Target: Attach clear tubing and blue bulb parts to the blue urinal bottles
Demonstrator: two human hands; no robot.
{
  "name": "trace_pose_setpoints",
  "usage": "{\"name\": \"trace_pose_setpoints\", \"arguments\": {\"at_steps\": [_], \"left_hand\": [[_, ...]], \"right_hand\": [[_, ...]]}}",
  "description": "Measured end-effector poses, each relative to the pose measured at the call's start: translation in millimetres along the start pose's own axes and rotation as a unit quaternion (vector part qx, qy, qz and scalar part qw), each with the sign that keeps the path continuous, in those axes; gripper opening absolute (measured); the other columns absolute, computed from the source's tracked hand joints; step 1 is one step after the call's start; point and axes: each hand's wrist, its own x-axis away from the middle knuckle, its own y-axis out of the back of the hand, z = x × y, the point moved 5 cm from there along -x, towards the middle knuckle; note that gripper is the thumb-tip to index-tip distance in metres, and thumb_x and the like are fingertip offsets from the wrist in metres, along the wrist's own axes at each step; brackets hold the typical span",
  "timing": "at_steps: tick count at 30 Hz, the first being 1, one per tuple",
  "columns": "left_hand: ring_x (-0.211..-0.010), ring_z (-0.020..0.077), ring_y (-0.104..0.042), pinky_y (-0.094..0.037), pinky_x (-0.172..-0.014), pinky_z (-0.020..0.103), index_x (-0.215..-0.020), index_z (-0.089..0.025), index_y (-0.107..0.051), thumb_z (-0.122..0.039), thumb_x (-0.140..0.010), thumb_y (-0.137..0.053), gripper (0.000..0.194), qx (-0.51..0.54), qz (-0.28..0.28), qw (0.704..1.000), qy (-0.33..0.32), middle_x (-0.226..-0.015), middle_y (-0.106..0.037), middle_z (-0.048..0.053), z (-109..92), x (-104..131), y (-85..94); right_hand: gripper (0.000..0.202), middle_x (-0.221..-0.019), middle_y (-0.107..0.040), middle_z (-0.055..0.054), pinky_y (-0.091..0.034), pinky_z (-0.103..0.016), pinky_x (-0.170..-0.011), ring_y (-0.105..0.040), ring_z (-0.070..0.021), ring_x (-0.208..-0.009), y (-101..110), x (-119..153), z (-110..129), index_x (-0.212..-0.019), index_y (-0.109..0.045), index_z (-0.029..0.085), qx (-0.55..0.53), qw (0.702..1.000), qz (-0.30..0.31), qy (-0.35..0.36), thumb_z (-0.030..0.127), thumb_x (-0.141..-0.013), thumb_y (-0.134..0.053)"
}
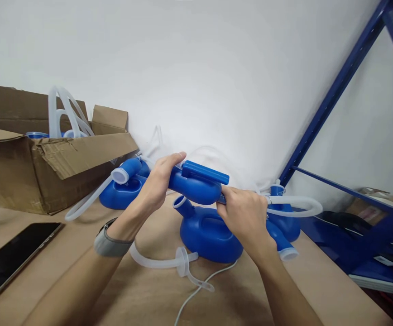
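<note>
Both hands are raised above the brown counter [149, 299], and between them they hold a blue plastic vessel [196, 190] roughly level, a narrow blue bar running along its upper side. The left hand [160, 181] grips the vessel's left end, thumb extended along the top; the right hand [246, 213] is closed on the other end (most of the fingers on both sides are hidden behind it or by the hands themselves). A grey wristband [110, 244] circles the left wrist.

Below the held vessel, a blue spouted jug [206, 235] stands on the counter, its open neck pointing up and to the left. Just in front of it lie a translucent hose with a disc-shaped cap [182, 261] and a thin white cable [196, 292].

A left-side jug [115, 197] rests beside an open cardboard box [8, 176], from which looped tubes [64, 111] rise. A right-side jug [289, 224] stands past the right hand, near a blue metal rack [339, 86]. A black-screened phone [13, 260] lies at the far left.
</note>
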Motion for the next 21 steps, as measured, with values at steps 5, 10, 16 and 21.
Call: {"name": "trace_pose_setpoints", "arguments": {"at_steps": [5, 10, 16, 21], "left_hand": [[-0.066, 0.0175, -0.052, -0.041, -0.058, 0.032, -0.065, -0.022, -0.059, -0.037, -0.091, -0.058, 0.03, 0.003, -0.02, 1.0, -0.022, -0.067, -0.055, 0.0, -17.2, 12.0, -3.7], [-0.079, 0.0254, -0.065, -0.049, -0.071, 0.042, -0.086, -0.023, -0.07, -0.037, -0.088, -0.055, 0.02, -0.001, -0.02, 0.984, -0.179, -0.084, -0.072, 0.006, -42.4, 28.5, -3.6], [-0.074, 0.0245, -0.064, -0.048, -0.064, 0.038, -0.08, -0.023, -0.068, -0.042, -0.092, -0.056, 0.026, -0.068, 0.007, 0.984, -0.163, -0.077, -0.072, 0.005, -31.9, 17.4, -0.5], [-0.072, 0.0216, -0.061, -0.046, -0.066, 0.036, -0.068, -0.023, -0.067, -0.041, -0.087, -0.059, 0.028, -0.092, -0.099, 0.984, -0.113, -0.071, -0.068, 0.002, -16.3, -8.0, 40.7]], "right_hand": [[0.017, -0.059, -0.068, -0.007, -0.017, -0.032, -0.057, -0.057, -0.0207, -0.056, 13.6, 2.3, 0.0, -0.07, -0.069, 0.021, -0.006, 1.0, -0.016, 0.002, 0.017, -0.077, -0.055], [0.021, -0.055, -0.063, -0.005, -0.02, -0.032, -0.056, -0.053, -0.0193, -0.054, 36.7, 10.3, -1.1, -0.072, -0.068, 0.022, -0.027, 0.998, -0.055, 0.024, 0.02, -0.085, -0.052], [0.018, -0.068, -0.069, -0.005, -0.031, -0.032, -0.058, -0.061, -0.0228, -0.064, 17.5, 4.0, 3.8, -0.082, -0.069, 0.022, -0.054, 0.998, 0.013, 0.036, 0.018, -0.09, -0.054], [0.033, -0.116, -0.07, -0.015, -0.049, -0.043, -0.089, -0.062, -0.0324, -0.109, 34.7, 3.4, -13.5, -0.115, -0.067, 0.019, -0.182, 0.975, -0.108, 0.06, 0.045, -0.095, -0.06]]}}
